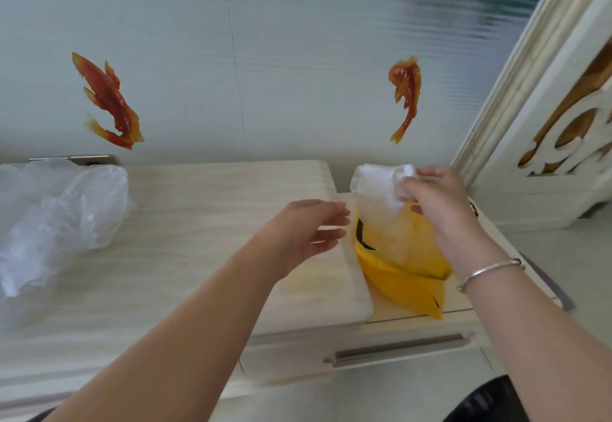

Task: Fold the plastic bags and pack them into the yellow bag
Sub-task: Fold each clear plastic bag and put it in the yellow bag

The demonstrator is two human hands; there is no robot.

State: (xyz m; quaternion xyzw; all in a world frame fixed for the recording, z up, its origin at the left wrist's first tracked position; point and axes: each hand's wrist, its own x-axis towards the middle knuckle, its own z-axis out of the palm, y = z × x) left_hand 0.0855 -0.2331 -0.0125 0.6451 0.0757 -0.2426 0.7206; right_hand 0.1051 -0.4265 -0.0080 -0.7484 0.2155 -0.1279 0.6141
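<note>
My right hand (440, 203), in the right of the frame, has its fingers curled round a folded clear plastic bag (381, 196), gripping it at the top corner. The lower part of that bag hangs down into the open mouth of the yellow bag (402, 276), which sits just right of centre on a lower cabinet top (463, 304) beside the bench (198, 239). A silver bangle (490, 271) sits on my right wrist.

My left hand (308, 233) is at the centre of the frame, fingers straight and a little apart, holding nothing. It hovers over the right edge of the bench, fingertips pointing toward the yellow bag and close to its rim; I cannot tell whether they touch it.

At the left of the frame a loose heap of clear plastic bags (56, 219) lies crumpled on the bench, well apart from both hands.

On the wall behind, two orange fish decals show, one at upper left (109, 102) and one at upper right (405, 94)
</note>
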